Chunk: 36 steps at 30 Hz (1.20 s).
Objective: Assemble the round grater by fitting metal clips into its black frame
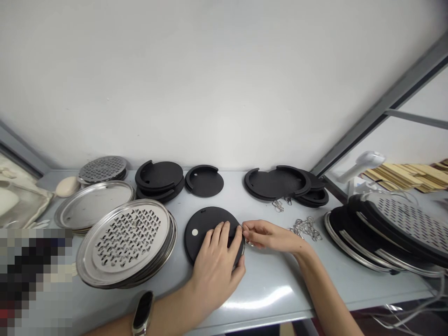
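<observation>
Across the front of a pale grey counter [276, 294], two bare hands are working at a round black disc [206, 220], which is lying flat near the middle. The left hand [215, 268], with a dark-faced band [143, 311] on its wrist, is pressing down on the disc, its fingers open and lying over the top, its thumb resting at the edge. The right hand [268, 235] is pinching its thumb and fingers closed at the disc's right rim; a bit of metal is showing just below them, but what they are gripping is too small to tell. A white dot [195, 232] is marking the disc's left side.

To the left, a stack of round metal graters [129, 240] is sitting in front of a stack of plain metal trays [96, 205]. To the right, loose wire clips [306, 228] are lying in a pile, and black discs and metal graters [378, 233] are leaning in a slanting stack. Farther back, more black discs with raised partial rims [205, 181] are lining the white wall [224, 84]. Beyond a metal frame at right, light wooden strips [413, 176] are lying.
</observation>
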Each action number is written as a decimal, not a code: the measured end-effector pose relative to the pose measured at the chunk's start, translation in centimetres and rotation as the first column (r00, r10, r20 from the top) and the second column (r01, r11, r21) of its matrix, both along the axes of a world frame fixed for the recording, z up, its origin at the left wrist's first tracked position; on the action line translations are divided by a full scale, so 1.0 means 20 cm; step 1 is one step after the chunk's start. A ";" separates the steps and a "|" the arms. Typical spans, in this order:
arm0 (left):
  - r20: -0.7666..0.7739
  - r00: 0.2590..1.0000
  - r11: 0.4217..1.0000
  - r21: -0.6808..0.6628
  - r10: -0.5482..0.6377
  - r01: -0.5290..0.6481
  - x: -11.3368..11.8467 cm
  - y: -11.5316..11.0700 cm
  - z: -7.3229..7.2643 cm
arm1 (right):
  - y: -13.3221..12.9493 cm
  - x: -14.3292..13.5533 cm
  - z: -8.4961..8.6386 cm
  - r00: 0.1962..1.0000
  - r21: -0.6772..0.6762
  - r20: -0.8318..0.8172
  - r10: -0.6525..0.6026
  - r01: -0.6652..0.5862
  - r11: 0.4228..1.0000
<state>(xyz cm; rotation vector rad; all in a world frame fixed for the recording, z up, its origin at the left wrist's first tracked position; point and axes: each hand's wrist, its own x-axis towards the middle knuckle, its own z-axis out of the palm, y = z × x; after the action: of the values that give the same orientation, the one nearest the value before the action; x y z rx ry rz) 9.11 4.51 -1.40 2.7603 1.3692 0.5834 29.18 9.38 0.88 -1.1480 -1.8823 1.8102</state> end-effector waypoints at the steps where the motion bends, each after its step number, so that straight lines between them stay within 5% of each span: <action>1: 0.000 1.000 1.000 -0.002 0.000 0.000 0.00 0.00 0.00 | 0.00 0.00 0.00 1.000 0.001 0.000 0.000 0.000 1.000; 36: 0.008 1.000 1.000 -0.003 0.009 -0.009 0.01 0.00 0.00 | 0.00 0.00 -0.01 1.000 0.021 0.003 0.001 -0.001 1.000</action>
<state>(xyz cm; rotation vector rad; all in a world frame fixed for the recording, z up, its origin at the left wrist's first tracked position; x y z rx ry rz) 9.23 4.59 -1.48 2.7481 1.3809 0.5920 29.24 9.39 0.67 -1.1439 -1.8991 1.7860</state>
